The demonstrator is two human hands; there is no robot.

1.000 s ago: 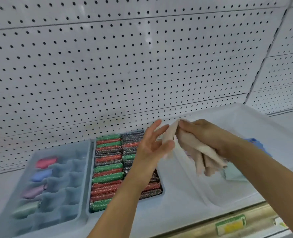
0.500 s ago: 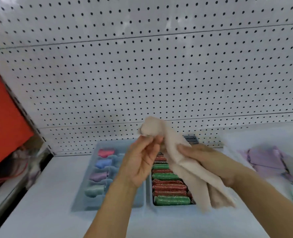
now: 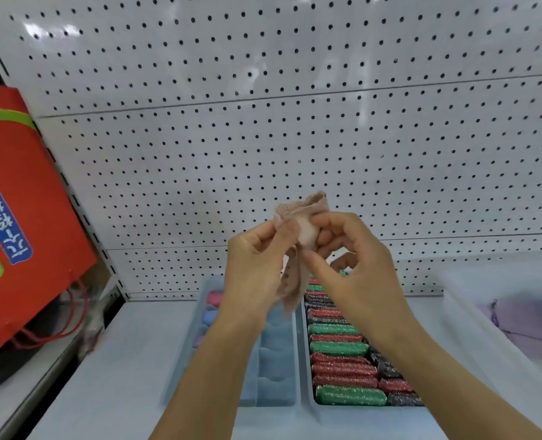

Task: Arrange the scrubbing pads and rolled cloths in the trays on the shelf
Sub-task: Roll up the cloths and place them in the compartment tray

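Trays (image 3: 304, 350) of glittery scrubbing pads (image 3: 342, 347) and rolled cloths (image 3: 214, 298) sit nearest; above them left hand (image 3: 257, 265) and right hand (image 3: 352, 265) pinch a beige cloth (image 3: 298, 246) – beyond, a red bag (image 3: 25, 217) with an unreadable blue label

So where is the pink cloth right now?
In the head view the pink cloth is mid-frame, held up between the left hand and right hand, above the divided tray and the scrubbing pads.
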